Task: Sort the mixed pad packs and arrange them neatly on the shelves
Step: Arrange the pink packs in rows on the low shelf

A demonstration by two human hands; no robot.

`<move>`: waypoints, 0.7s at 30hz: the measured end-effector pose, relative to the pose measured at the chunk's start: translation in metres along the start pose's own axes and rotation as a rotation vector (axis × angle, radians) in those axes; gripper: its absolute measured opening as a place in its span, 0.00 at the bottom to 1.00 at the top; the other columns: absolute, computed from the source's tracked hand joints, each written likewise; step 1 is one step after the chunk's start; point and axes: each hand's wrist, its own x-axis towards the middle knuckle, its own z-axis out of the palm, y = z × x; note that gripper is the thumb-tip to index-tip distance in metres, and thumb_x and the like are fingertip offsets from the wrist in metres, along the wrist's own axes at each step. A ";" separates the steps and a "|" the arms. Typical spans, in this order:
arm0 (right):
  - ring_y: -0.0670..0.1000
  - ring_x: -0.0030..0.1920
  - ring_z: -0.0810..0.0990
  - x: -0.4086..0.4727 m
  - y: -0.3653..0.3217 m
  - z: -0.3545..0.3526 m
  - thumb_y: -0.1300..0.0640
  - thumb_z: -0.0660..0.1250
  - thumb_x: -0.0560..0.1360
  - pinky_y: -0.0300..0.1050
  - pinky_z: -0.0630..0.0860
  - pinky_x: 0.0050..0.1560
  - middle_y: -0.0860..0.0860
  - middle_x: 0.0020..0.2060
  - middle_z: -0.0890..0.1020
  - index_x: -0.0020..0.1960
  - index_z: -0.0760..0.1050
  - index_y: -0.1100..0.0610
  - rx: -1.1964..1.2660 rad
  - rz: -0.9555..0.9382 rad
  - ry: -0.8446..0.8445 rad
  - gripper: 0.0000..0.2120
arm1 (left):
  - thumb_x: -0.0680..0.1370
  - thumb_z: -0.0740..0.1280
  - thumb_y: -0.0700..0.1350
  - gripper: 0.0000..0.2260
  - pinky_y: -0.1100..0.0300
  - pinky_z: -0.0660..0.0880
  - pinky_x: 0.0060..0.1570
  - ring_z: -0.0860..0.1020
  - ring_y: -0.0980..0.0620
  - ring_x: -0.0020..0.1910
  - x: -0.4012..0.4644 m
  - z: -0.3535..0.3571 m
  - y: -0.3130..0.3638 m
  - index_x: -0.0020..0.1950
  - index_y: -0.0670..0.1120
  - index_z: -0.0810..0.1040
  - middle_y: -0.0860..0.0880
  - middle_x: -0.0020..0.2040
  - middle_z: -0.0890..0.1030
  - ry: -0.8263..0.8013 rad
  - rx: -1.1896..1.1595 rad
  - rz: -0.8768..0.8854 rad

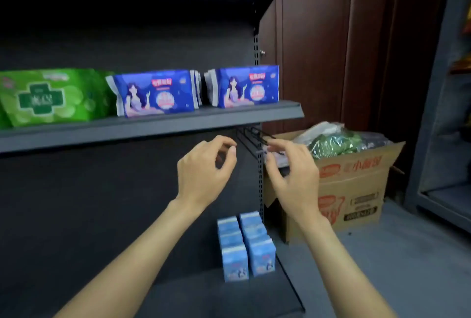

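Both the left hand (204, 164) and right hand (293, 167) hang loosely curled, holding nothing, probably between packs. Beyond them, unsorted plastic-wrapped pad packs (334, 143) fill the brown cardboard box (356, 190); dark-blue packs (247, 87) stand sorted on the grey metal upper shelf (153, 126).

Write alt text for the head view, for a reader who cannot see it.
Two bare hands, left hand and right hand, hover empty with loosely curled fingers before a dark shelf unit. The upper shelf holds green packs beside dark blue packs; light blue packs stand on the lower shelf. A cardboard box of mixed packs sits at right.
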 end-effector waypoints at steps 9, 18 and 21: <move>0.51 0.53 0.79 -0.263 -0.004 0.000 0.47 0.61 0.74 0.45 0.74 0.48 0.47 0.50 0.81 0.64 0.74 0.50 -0.089 0.281 -0.845 0.19 | 0.77 0.64 0.50 0.09 0.62 0.71 0.43 0.76 0.61 0.44 -0.222 -0.018 -0.036 0.56 0.58 0.78 0.60 0.44 0.82 -0.657 0.045 -0.296; 0.56 0.59 0.75 -0.446 -0.010 0.000 0.56 0.67 0.75 0.48 0.71 0.57 0.52 0.59 0.78 0.64 0.74 0.52 0.023 0.191 -1.388 0.18 | 0.76 0.65 0.51 0.18 0.56 0.72 0.55 0.74 0.51 0.62 -0.450 -0.033 -0.091 0.65 0.54 0.72 0.54 0.62 0.77 -1.182 0.187 -0.723; 0.61 0.57 0.77 -0.474 -0.003 0.006 0.56 0.73 0.69 0.56 0.74 0.55 0.56 0.57 0.79 0.62 0.76 0.55 -0.035 0.110 -1.491 0.22 | 0.76 0.66 0.53 0.19 0.59 0.71 0.48 0.74 0.51 0.60 -0.480 -0.050 -0.097 0.67 0.53 0.71 0.51 0.63 0.76 -1.200 0.200 -0.763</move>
